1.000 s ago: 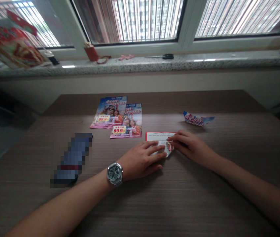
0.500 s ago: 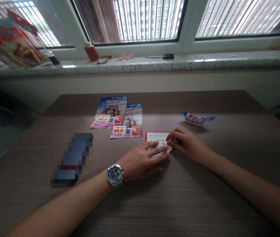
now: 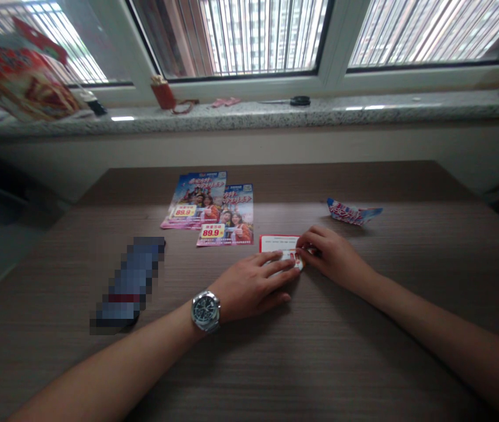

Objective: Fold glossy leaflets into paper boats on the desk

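Observation:
A white sheet of paper with a red edge lies on the table in front of me, its near part folded over. My left hand, with a metal watch on the wrist, rests palm down across the sheet, fingers stretched out and a little apart. At the sheet's right side my right hand pinches the paper's edge between thumb and fingers. Both hands hide much of the fold. Beyond the right hand sits a folded paper boat in blue and pink print.
Overlapping printed flyers lie on the brown table, left of the sheet. A blurred-out dark blue object is farther left. The windowsill holds scissors, a small red container and a red food bag.
The fingers of my left hand have drawn slightly back toward the left, showing more red print by the fold. My right hand stays at the paper's edge, nearly still.

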`<state>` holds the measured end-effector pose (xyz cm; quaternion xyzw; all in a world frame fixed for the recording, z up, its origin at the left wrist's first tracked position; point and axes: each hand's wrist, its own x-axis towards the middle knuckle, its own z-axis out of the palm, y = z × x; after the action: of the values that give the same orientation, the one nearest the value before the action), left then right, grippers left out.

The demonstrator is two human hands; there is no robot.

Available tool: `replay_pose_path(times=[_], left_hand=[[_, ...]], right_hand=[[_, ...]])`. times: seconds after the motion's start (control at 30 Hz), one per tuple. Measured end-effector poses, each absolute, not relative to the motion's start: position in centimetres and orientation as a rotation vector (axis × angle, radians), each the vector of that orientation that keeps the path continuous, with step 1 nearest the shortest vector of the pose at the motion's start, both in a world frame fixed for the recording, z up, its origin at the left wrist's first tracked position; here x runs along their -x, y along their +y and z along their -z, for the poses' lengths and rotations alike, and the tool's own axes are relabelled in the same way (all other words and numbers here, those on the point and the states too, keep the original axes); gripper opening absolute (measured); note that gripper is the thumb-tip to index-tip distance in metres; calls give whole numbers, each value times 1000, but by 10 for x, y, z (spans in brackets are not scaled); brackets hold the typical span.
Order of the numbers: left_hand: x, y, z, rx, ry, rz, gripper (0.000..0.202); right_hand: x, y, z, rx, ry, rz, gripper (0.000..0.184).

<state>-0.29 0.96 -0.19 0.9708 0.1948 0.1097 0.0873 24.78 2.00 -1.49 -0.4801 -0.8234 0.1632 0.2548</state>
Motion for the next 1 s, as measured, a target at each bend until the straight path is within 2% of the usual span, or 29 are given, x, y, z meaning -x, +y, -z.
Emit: replay_pose_path(times=[0.33, 0.6, 1.0], left_hand=[[3, 10, 1, -2888, 583, -315, 49], [2, 10, 2, -2878, 586, -324, 48], [4, 8, 0, -2833, 684, -311, 46]], right_hand=[[-259, 2, 5, 1073, -2470, -170, 22], [-267, -13, 15, 1028, -2603, -212, 42], [-270, -14, 20, 996, -2596, -298, 47]])
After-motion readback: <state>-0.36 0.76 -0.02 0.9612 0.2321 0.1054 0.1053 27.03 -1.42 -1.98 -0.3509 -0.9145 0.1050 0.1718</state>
